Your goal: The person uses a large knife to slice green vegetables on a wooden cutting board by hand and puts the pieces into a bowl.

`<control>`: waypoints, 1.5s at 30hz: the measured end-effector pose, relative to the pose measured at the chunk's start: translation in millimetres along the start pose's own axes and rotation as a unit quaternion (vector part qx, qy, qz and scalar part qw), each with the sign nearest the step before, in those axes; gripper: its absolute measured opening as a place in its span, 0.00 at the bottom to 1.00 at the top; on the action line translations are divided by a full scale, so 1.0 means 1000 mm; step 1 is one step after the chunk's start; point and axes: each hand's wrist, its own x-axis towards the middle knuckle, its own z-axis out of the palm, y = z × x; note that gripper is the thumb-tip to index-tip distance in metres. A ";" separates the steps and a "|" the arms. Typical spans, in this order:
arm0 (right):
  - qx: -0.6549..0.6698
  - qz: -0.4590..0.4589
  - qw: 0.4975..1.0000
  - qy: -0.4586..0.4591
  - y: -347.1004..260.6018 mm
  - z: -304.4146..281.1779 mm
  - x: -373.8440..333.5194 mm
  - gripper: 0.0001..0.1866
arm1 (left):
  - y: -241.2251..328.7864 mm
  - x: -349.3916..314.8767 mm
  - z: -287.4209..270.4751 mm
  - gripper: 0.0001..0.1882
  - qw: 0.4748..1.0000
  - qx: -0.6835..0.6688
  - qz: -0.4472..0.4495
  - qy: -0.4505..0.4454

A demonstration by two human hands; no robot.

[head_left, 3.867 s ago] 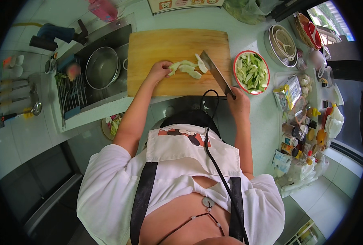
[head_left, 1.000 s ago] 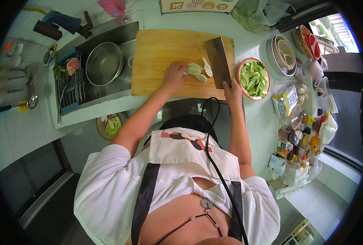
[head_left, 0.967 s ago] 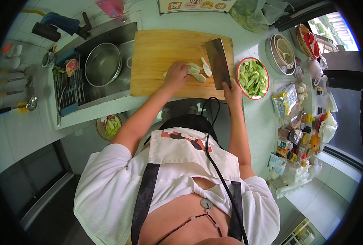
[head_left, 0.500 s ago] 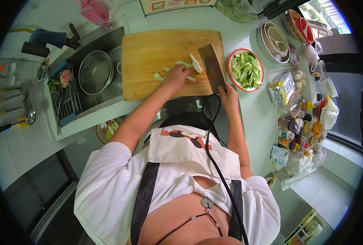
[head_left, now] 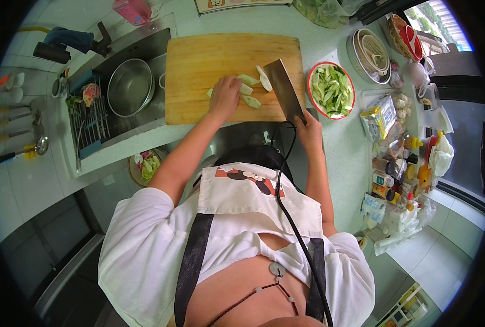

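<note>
My right hand [head_left: 308, 129] grips the handle of a cleaver [head_left: 284, 91], its broad blade over the right part of the wooden cutting board [head_left: 199, 54]. My left hand [head_left: 225, 99] rests low over the board's middle with its fingers curled down; what lies under them is hidden. Pale green vegetable slices [head_left: 251, 101] lie just right of these fingers, and the edge of another shows on their left. One longer, whiter piece [head_left: 264, 79] sits beside the blade. To the right of the board stands a red-rimmed bowl [head_left: 309, 90] heaped with cut green slices [head_left: 331, 87].
On the left is a sink holding a metal basin [head_left: 129, 87] and a dish rack [head_left: 90, 117]. Stacked strainers [head_left: 370, 54], a tray of bottles and packets [head_left: 384, 163] and a bagged green vegetable [head_left: 319, 11] line the counter. A black cable [head_left: 286, 201] hangs before me.
My left hand has drawn back toward the left, and the slices near it lie in different places and turned over. The right hand keeps the cleaver almost still.
</note>
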 end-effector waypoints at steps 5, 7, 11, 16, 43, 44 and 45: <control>0.002 -0.013 1.000 0.009 -0.004 -0.004 -0.007 0.12 | -0.003 0.010 0.009 0.15 0.999 0.021 -0.004 -0.044; 0.008 -0.022 1.000 0.017 -0.001 -0.004 -0.009 0.12 | -0.006 0.003 0.015 0.15 0.999 -0.008 -0.002 -0.046; -0.006 -0.032 0.999 0.024 0.004 -0.004 -0.012 0.11 | -0.006 -0.011 0.012 0.16 0.996 -0.059 -0.003 -0.064; -0.039 -0.020 0.999 0.017 0.000 -0.005 -0.015 0.11 | -0.010 -0.031 0.007 0.17 0.996 -0.070 0.004 0.050; -0.119 -0.097 0.988 -0.024 -0.023 -0.027 -0.009 0.10 | -0.001 -0.002 0.038 0.12 0.996 -0.083 0.025 -0.013; -0.130 -0.098 0.986 -0.039 -0.027 -0.028 -0.007 0.09 | -0.001 -0.004 0.038 0.12 0.997 -0.076 0.021 -0.005; -0.142 -0.100 0.983 -0.057 -0.029 -0.028 -0.004 0.09 | -0.002 -0.005 0.039 0.12 0.996 -0.083 0.027 -0.001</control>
